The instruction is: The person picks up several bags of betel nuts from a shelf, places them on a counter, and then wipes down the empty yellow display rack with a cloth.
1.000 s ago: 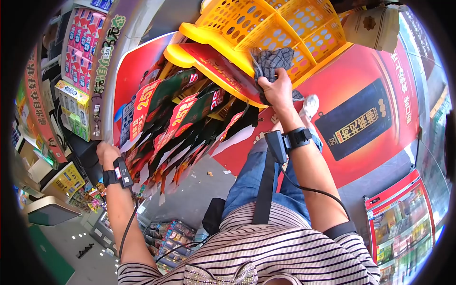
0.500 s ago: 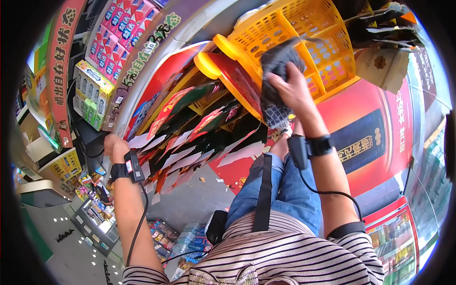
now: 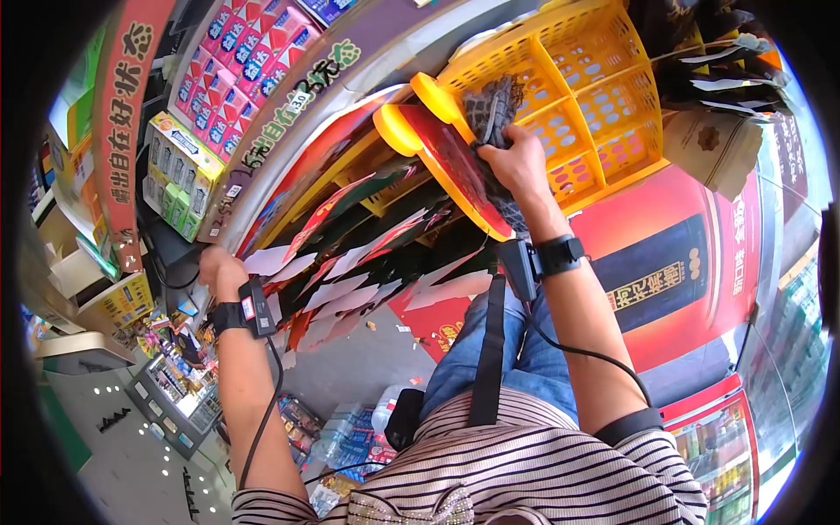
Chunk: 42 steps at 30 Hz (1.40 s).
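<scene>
My right hand (image 3: 518, 159) is closed around a dark grey checked cloth (image 3: 488, 112). The cloth lies bunched against the front rim of a yellow plastic basket (image 3: 534, 39), which has round holes and several compartments; part of it hangs down over the rim's red panel (image 3: 437, 144). Off to the left, my left hand (image 3: 220, 267) is at the lower end of the shelf's price strip (image 3: 229, 197), close to a dark box. Its fingers are blurred and partly hidden.
Pink gum packs (image 3: 232, 74) and a green-and-white carton (image 3: 179, 171) fill the rack at upper left. Below the basket hang rows of dark packets (image 3: 376, 210). A red display panel (image 3: 700, 236) stands on the right, with a paper bag (image 3: 713, 149) above it.
My right hand has moved left with the cloth, from over the basket's compartments to its front rim. My left hand stays in nearly the same place.
</scene>
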Motion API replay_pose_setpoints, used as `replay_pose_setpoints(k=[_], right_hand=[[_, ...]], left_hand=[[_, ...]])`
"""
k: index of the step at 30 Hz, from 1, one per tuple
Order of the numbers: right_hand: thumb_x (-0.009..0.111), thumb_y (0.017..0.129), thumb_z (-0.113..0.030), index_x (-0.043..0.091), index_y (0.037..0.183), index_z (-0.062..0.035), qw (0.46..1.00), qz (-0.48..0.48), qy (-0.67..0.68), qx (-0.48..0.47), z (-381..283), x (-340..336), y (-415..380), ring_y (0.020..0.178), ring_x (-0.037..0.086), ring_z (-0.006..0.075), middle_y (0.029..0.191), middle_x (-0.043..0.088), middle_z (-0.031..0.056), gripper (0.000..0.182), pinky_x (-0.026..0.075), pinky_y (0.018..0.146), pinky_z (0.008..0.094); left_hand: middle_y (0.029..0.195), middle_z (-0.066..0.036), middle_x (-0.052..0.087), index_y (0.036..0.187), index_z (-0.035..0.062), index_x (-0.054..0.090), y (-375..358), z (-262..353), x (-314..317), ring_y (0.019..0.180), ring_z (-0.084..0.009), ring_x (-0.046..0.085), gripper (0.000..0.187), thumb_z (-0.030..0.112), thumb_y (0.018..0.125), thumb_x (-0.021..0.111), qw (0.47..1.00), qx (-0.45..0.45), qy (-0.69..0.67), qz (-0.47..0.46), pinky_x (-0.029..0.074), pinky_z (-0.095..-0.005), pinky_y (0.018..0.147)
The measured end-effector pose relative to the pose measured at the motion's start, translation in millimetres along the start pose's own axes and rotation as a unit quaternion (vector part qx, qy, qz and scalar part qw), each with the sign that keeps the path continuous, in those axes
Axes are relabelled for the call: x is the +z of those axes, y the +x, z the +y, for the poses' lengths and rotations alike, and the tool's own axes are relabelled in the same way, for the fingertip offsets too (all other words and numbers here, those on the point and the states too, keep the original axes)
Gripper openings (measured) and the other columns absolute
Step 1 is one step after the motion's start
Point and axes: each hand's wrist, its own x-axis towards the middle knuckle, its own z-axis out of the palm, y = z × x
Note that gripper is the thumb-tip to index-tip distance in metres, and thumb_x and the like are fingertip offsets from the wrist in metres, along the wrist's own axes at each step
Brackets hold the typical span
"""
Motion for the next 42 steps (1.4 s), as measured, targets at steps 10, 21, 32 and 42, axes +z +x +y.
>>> replay_pose_setpoints(k=[10,21,32,42], right_hand=[[0.057,0.06,-0.028,0.057,0.086,-0.0029,0.999,0.038,-0.021,0.018,-38.6,4.6,3.3,0.082,0.056,0.033,0.083,0.059,0.0203,0.036,0.044,0.072,0.0383],[0.056,0.062,-0.03,0.056,0.088,-0.0049,0.999,0.041,-0.025,0.012,-42.2,10.8,5.6,0.084,0.056,0.0324,0.086,0.059,0.0182,0.037,0.043,0.074,0.039],[0.056,0.063,-0.029,0.055,0.088,-0.0033,0.994,0.018,-0.087,0.068,53.7,-25.1,-54.0,0.083,0.056,0.035,0.083,0.058,0.0216,0.036,0.043,0.073,0.0408],[0.055,0.069,-0.015,0.055,0.094,0.0002,0.906,-0.079,0.415,0.019,48.4,-85.6,-51.8,0.072,0.052,0.0102,0.082,0.056,0.0039,0.029,0.042,0.068,0.0231]], left_hand=[[0.106,-0.022,0.049,0.103,-0.005,0.039,16.1,-7.6,8.1,0.096,-0.0323,0.051,0.041,0.012,0.07,0.056,0.999,-0.026,-0.026,-0.033,0.042,-0.0385,0.081],[0.108,-0.026,0.045,0.104,-0.0047,0.037,12.9,-0.4,9.3,0.098,-0.0378,0.048,0.04,0.017,0.072,0.049,0.979,-0.139,-0.146,0.027,0.039,-0.0438,0.082],[0.11,-0.027,0.042,0.106,-0.0037,0.039,34.9,15.3,19.6,0.099,-0.0403,0.046,0.035,0.015,0.076,0.039,0.836,-0.365,-0.386,0.136,0.038,-0.0462,0.083],[0.107,-0.022,0.049,0.099,-0.0083,0.048,27.6,0.1,15.7,0.096,-0.0327,0.051,0.034,0.012,0.072,0.051,0.983,-0.107,-0.14,0.04,0.043,-0.0379,0.081]])
